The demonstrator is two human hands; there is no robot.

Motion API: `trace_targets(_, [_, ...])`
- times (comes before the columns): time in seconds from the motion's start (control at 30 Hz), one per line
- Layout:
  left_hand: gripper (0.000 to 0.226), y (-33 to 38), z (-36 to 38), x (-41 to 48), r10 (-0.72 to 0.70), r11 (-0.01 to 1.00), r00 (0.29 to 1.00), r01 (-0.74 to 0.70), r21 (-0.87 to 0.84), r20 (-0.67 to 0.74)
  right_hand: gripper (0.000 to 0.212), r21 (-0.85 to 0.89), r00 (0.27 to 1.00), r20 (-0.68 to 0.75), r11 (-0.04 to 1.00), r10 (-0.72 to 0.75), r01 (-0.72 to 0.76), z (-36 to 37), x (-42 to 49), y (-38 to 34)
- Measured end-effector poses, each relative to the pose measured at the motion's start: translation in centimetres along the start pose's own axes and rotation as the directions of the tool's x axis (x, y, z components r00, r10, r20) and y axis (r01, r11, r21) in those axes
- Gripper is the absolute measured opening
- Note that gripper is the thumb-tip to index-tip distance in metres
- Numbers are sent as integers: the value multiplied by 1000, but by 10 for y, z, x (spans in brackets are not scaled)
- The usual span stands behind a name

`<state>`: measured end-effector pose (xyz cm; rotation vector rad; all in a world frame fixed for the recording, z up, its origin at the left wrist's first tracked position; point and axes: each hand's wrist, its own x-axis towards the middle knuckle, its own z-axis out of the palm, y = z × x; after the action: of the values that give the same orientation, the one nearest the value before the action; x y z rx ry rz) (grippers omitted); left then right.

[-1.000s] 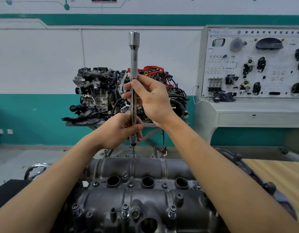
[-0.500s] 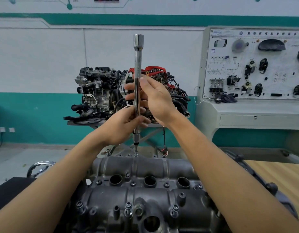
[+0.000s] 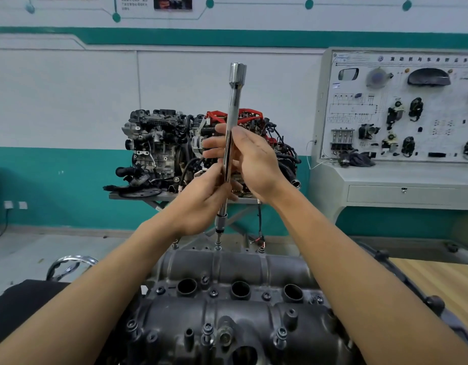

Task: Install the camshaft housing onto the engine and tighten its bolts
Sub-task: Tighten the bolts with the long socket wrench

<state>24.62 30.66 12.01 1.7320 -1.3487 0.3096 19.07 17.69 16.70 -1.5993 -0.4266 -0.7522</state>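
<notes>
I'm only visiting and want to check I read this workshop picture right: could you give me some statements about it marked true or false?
1. The long shiny chrome socket bar stands upright, held by the left hand and the right hand. True.
2. Its lower tip sits at a bolt on the near edge of the dark grey cast-metal camshaft housing. False: that bolt is on the far edge.
3. Three round holes lie in a row on the housing. True.
4. The right hand holds the bar lower than the left hand. False: it holds higher up.
5. The grey engine on the stand behind carries blue parts. False: they are red.
</notes>
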Motion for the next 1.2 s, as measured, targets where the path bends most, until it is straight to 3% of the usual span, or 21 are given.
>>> trace_targets(0.17, [24,-1,5,1,-33,983,991,56,174,-132,15,-197,984,-103,973,-143,121,8,1,1])
trace_targets(0.27, [17,1,5,1,6,984,968,38,172,-250,31,-307,964,-190,944,-183,119,14,2,6])
trace_targets(0.47, [12,1,-2,8,-81,992,995,86,93,-52,24,-141,995,34,985,-95,99,11,2,5])
trace_targets(0.57, [28,-4,-5,7,-97,995,995,97,34,19,14,-224,990,-17,966,-139,132,12,2,6])
trace_targets(0.6, [32,-6,-5,6,-111,993,994,110,48,19,6,-251,985,-66,958,-161,140,12,3,6])
trace_targets(0.73, [48,-6,-2,4,-114,982,971,142,122,-211,31,-334,948,-239,934,-211,123,11,4,8])
trace_targets(0.8, [34,-4,0,4,-75,988,972,102,112,-222,31,-335,970,-188,939,-151,81,11,3,7])
trace_targets(0.87, [19,-1,2,4,-44,993,988,60,104,-149,23,-203,993,-108,979,-54,31,10,2,4])
trace_targets(0.97, [14,0,1,4,-64,995,995,70,77,-74,33,-48,999,-47,999,-1,-1,5,0,0])
trace_targets(1.07, [12,0,2,3,-54,980,988,81,183,-144,31,-167,994,-88,984,-70,55,4,2,3])
trace_targets(1.2, [16,2,3,2,-59,976,972,105,191,-228,20,-301,963,-206,947,-175,108,8,5,7])
